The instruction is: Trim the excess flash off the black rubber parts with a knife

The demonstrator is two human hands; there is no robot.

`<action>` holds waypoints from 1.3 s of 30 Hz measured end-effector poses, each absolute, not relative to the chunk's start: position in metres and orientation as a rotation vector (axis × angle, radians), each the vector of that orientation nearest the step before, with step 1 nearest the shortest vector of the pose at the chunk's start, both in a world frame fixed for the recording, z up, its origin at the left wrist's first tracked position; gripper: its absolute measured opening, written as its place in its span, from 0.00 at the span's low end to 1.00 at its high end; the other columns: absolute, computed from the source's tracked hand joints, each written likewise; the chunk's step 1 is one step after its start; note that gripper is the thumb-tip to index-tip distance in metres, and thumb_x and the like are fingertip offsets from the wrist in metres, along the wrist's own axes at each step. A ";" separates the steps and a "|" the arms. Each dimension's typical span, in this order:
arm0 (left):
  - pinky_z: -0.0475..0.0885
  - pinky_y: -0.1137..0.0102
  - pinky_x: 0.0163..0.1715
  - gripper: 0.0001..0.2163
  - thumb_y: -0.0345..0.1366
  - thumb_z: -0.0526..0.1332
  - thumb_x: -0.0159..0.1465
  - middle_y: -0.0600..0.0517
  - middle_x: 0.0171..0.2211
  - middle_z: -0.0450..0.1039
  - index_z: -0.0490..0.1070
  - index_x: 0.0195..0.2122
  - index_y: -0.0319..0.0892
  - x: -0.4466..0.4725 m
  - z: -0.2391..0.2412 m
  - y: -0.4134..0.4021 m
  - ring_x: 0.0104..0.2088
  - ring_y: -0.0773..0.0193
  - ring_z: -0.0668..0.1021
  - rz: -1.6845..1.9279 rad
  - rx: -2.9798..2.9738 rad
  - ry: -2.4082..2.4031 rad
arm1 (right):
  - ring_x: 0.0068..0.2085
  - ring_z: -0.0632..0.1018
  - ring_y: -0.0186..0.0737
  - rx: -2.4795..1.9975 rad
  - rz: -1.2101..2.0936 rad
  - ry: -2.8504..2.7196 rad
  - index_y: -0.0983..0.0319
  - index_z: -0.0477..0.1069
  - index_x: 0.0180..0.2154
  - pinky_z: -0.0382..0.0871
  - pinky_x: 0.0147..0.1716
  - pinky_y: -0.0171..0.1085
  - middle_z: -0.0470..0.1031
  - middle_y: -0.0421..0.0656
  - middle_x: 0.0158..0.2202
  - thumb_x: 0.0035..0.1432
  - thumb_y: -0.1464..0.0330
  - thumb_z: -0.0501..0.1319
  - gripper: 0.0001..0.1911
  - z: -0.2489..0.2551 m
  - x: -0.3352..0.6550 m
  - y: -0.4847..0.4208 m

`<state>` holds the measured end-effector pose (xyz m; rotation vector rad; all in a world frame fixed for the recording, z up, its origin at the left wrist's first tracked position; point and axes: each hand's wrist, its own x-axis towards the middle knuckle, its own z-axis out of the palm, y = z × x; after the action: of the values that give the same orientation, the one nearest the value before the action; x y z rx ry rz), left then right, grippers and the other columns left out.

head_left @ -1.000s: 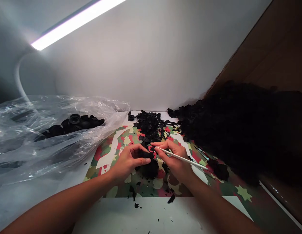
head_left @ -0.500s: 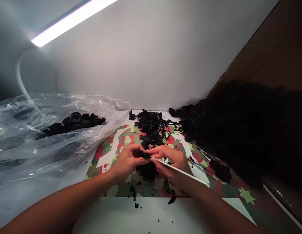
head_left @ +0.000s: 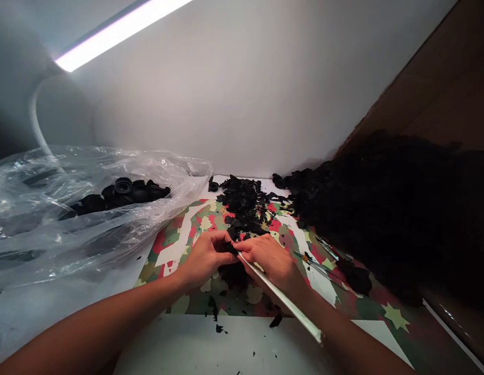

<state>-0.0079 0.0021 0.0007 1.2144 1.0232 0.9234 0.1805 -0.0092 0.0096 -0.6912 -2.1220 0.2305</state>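
Between the thumb and fingers of my left hand [head_left: 206, 258] is a small black rubber-like part [head_left: 231, 248], mostly covered by the fingers. My right hand [head_left: 269, 258] pinches a long thin white stick-like tool [head_left: 286, 302] close to its front end. That end meets the black part, and the tip itself is hidden between the hands. The tool's back end slants down to the right over my right forearm. Below the hands lies a heap of black scraps [head_left: 234, 276] on a sheet of patterned paper [head_left: 179, 304].
A clear plastic bag [head_left: 179, 203] at the left holds several black ring-shaped parts [head_left: 122, 186]. Black scraps [head_left: 244, 195] lie ahead; a large black pile [head_left: 343, 208] fills the right. Thin tools [head_left: 315, 264] rest right of my hand. A lamp [head_left: 124, 34] hangs above.
The back end of the white tool has swung downward and toward me, and my right hand has turned with it. My left hand stays nearly in place with the black part.
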 end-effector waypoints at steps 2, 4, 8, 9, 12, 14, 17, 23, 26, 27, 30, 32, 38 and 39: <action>0.62 0.75 0.22 0.07 0.29 0.69 0.50 0.58 0.21 0.69 0.71 0.24 0.39 -0.008 0.000 0.002 0.22 0.70 0.69 0.920 1.209 1.022 | 0.41 0.82 0.44 -0.706 0.168 -2.113 0.58 0.72 0.45 0.73 0.44 0.44 0.83 0.45 0.40 0.67 0.76 0.55 0.10 0.005 0.178 -0.010; 0.61 0.75 0.20 0.08 0.31 0.70 0.52 0.58 0.20 0.68 0.71 0.25 0.40 -0.007 0.000 0.001 0.20 0.71 0.68 0.905 1.191 1.018 | 0.41 0.82 0.44 -0.766 0.158 -2.107 0.59 0.72 0.46 0.72 0.44 0.44 0.82 0.46 0.40 0.68 0.75 0.55 0.10 0.001 0.178 -0.008; 0.64 0.75 0.22 0.10 0.36 0.73 0.53 0.56 0.25 0.73 0.74 0.32 0.40 -0.008 0.001 -0.001 0.22 0.70 0.71 0.918 1.180 0.995 | 0.40 0.81 0.44 -1.023 0.348 -2.008 0.59 0.74 0.41 0.72 0.42 0.42 0.82 0.45 0.39 0.68 0.71 0.57 0.07 0.001 0.185 0.000; 0.67 0.74 0.25 0.12 0.36 0.74 0.54 0.55 0.28 0.75 0.75 0.35 0.40 -0.008 0.001 -0.001 0.26 0.68 0.73 0.936 1.190 0.980 | 0.38 0.81 0.43 -1.100 0.438 -1.953 0.58 0.74 0.39 0.72 0.40 0.41 0.83 0.43 0.38 0.67 0.70 0.58 0.06 0.002 0.188 0.002; 0.72 0.71 0.38 0.15 0.38 0.73 0.57 0.50 0.39 0.78 0.75 0.44 0.43 -0.009 0.000 0.000 0.39 0.62 0.78 0.981 1.236 0.907 | 0.33 0.80 0.41 -1.279 0.662 -1.785 0.58 0.73 0.34 0.70 0.32 0.37 0.82 0.40 0.33 0.66 0.64 0.61 0.07 0.009 0.193 0.005; 0.72 0.68 0.43 0.17 0.40 0.71 0.59 0.48 0.43 0.78 0.75 0.48 0.44 -0.010 -0.002 0.001 0.44 0.58 0.78 0.976 1.268 0.884 | 0.31 0.79 0.41 -1.314 0.740 -1.707 0.58 0.71 0.36 0.68 0.31 0.36 0.82 0.39 0.30 0.67 0.61 0.59 0.09 0.014 0.195 0.005; 0.71 0.66 0.45 0.17 0.42 0.69 0.61 0.48 0.44 0.77 0.76 0.50 0.45 -0.010 -0.005 0.004 0.46 0.56 0.77 0.947 1.302 0.896 | 0.33 0.79 0.40 -1.276 0.763 -1.683 0.56 0.69 0.46 0.68 0.34 0.37 0.82 0.38 0.31 0.73 0.60 0.49 0.13 0.018 0.195 0.002; 0.71 0.68 0.42 0.16 0.41 0.72 0.58 0.49 0.42 0.76 0.79 0.46 0.44 -0.010 -0.013 0.006 0.43 0.57 0.77 1.102 1.302 0.892 | 0.44 0.77 0.46 -1.172 0.716 -1.948 0.57 0.72 0.41 0.67 0.45 0.43 0.80 0.42 0.43 0.66 0.55 0.61 0.12 0.007 0.187 -0.001; 0.72 0.68 0.41 0.17 0.41 0.72 0.59 0.48 0.42 0.77 0.77 0.48 0.44 -0.010 -0.013 0.007 0.44 0.56 0.77 1.078 1.275 0.885 | 0.43 0.76 0.45 -1.207 0.689 -1.967 0.58 0.70 0.39 0.67 0.44 0.41 0.79 0.41 0.41 0.62 0.60 0.67 0.10 0.003 0.183 -0.001; 0.72 0.67 0.42 0.18 0.42 0.71 0.60 0.48 0.43 0.77 0.76 0.50 0.45 -0.011 -0.012 0.008 0.44 0.56 0.77 1.049 1.309 0.885 | 0.42 0.76 0.44 -1.205 0.672 -1.986 0.58 0.70 0.38 0.67 0.43 0.41 0.78 0.41 0.39 0.63 0.63 0.67 0.08 0.002 0.183 -0.001; 0.71 0.64 0.45 0.18 0.41 0.69 0.61 0.48 0.44 0.77 0.75 0.53 0.47 -0.013 -0.005 0.011 0.45 0.55 0.77 0.948 1.611 0.954 | 0.40 0.75 0.43 -1.170 0.589 -2.097 0.59 0.69 0.37 0.66 0.41 0.39 0.77 0.41 0.38 0.63 0.70 0.67 0.07 0.002 0.186 0.000; 0.70 0.63 0.44 0.16 0.40 0.71 0.59 0.49 0.41 0.77 0.78 0.49 0.48 -0.016 -0.001 0.013 0.42 0.56 0.76 0.878 1.893 1.025 | 0.39 0.74 0.43 -1.154 0.543 -2.188 0.59 0.68 0.38 0.66 0.39 0.38 0.76 0.42 0.40 0.60 0.72 0.68 0.09 0.002 0.188 0.000; 0.69 0.65 0.39 0.15 0.33 0.77 0.51 0.51 0.37 0.76 0.77 0.37 0.45 -0.016 0.009 0.010 0.40 0.56 0.76 0.755 2.181 1.170 | 0.36 0.72 0.43 -1.160 0.410 -2.351 0.60 0.67 0.37 0.63 0.36 0.37 0.74 0.43 0.36 0.59 0.71 0.70 0.11 0.001 0.190 0.002; 0.69 0.65 0.39 0.15 0.33 0.77 0.51 0.51 0.38 0.76 0.76 0.37 0.44 -0.016 0.011 0.009 0.39 0.56 0.76 0.780 2.158 1.173 | 0.36 0.72 0.43 -1.148 0.404 -2.348 0.60 0.67 0.36 0.62 0.37 0.38 0.74 0.42 0.35 0.60 0.71 0.69 0.10 0.003 0.190 0.002</action>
<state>-0.0161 0.0095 0.0113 2.1584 1.1726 0.7804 0.1898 0.0018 0.0026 -1.1483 -2.3477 0.4041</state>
